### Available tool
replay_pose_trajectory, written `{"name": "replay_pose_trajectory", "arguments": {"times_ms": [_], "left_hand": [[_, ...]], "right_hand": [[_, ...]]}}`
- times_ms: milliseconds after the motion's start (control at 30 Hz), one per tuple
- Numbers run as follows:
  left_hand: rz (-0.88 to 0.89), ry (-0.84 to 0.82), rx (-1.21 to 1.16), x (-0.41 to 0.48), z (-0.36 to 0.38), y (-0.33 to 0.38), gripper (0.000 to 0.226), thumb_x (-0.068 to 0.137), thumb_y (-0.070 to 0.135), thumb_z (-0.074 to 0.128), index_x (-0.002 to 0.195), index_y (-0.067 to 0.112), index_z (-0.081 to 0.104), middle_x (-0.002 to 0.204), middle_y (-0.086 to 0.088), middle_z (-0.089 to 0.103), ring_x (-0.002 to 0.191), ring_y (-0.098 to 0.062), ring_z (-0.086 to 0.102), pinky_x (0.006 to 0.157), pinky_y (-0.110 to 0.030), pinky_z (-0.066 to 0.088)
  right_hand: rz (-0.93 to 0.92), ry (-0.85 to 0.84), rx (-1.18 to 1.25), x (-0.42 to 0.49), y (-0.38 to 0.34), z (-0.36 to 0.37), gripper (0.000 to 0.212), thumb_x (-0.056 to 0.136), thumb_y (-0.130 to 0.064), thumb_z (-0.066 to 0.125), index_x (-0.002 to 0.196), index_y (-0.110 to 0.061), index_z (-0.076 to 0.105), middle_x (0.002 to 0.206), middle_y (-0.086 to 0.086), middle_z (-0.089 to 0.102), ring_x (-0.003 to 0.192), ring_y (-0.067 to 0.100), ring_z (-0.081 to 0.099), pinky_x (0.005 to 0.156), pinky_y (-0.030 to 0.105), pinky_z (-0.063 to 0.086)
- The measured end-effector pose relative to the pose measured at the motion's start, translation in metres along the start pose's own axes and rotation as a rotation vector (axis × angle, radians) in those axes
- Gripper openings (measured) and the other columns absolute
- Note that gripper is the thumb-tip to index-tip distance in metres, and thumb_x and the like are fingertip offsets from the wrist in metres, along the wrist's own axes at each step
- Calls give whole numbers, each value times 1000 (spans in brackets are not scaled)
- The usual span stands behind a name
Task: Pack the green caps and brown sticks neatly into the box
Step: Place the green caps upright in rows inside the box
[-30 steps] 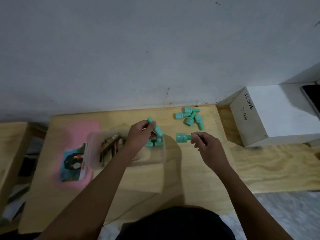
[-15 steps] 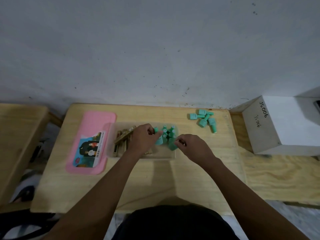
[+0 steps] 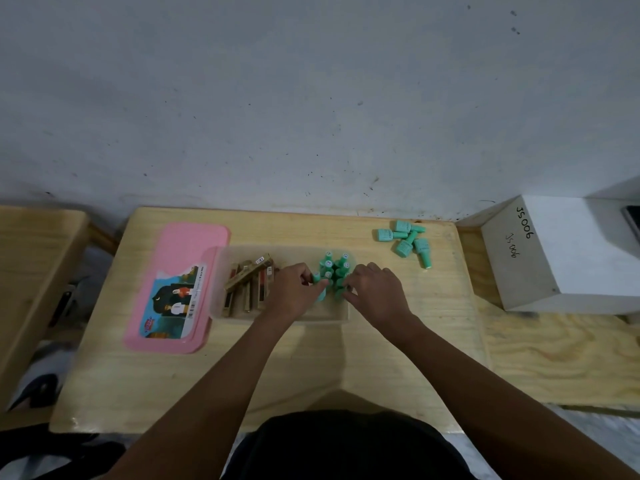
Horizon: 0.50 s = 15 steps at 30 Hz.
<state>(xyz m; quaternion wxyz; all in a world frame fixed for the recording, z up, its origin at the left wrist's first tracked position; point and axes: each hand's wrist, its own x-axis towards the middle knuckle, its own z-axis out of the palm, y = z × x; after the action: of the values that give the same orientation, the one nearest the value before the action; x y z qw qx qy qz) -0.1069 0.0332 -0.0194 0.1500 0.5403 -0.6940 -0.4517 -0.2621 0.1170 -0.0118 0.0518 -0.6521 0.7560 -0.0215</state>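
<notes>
A clear plastic box (image 3: 221,258) sits mid-table. Several brown sticks (image 3: 247,282) lie in its left half. Several green caps (image 3: 334,265) stand upright in its right half. My left hand (image 3: 294,289) reaches into the box and pinches a green cap (image 3: 320,287) at the left of the standing group. My right hand (image 3: 375,289) is at the group's right side, its fingertips closed on another green cap (image 3: 341,289). A loose pile of green caps (image 3: 407,240) lies on the table at the back right.
A pink lid (image 3: 176,292) with a picture label lies left of the box. A white box (image 3: 554,251) marked JS006 stands at the right on a lower wooden board. The wall runs along the table's far edge. Another wooden surface (image 3: 31,258) sits at far left.
My right hand carried a green cap from the table into the box beside the standing group. My left hand lowered its cap among the others. The camera view shifted.
</notes>
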Motion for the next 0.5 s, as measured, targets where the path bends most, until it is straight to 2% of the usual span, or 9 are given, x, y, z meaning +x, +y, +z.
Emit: {"name": "replay_pose_trajectory", "arguments": {"times_ms": [133,233,367,500], "left_hand": [[34,-40,-17,-2,13,-1,29,76,22,77,65,10,53,53,4,47,48,-7,39,48,-23,31],[38,-53,-45,0,24,-6,31,74,21,78,63,9,52,53,2,47,50,-9,38,52,-27,33],[28,-72,-50,1,33,-13,30,75,19,77,64,7,52,56,-1,49,53,-13,41,54,-29,34],[35,-75,-15,1,35,-16,33,75,18,76,60,15,47,53,3,46,53,-14,40,54,-29,32]], "right_hand": [[53,64,57,-7,5,0,20,81,-36,69,97,-24,73,94,-2,68,90,20,59,71,35,45],[88,85,140,-14,11,-1,26,81,-38,70,103,-25,72,98,-2,64,91,20,58,69,35,49],[93,40,190,-20,12,0,25,86,-38,66,108,-27,71,103,-1,61,95,18,58,67,33,49],[110,-13,203,-15,9,-4,27,90,-37,61,113,-28,69,108,-1,58,101,17,54,69,29,44]]}}
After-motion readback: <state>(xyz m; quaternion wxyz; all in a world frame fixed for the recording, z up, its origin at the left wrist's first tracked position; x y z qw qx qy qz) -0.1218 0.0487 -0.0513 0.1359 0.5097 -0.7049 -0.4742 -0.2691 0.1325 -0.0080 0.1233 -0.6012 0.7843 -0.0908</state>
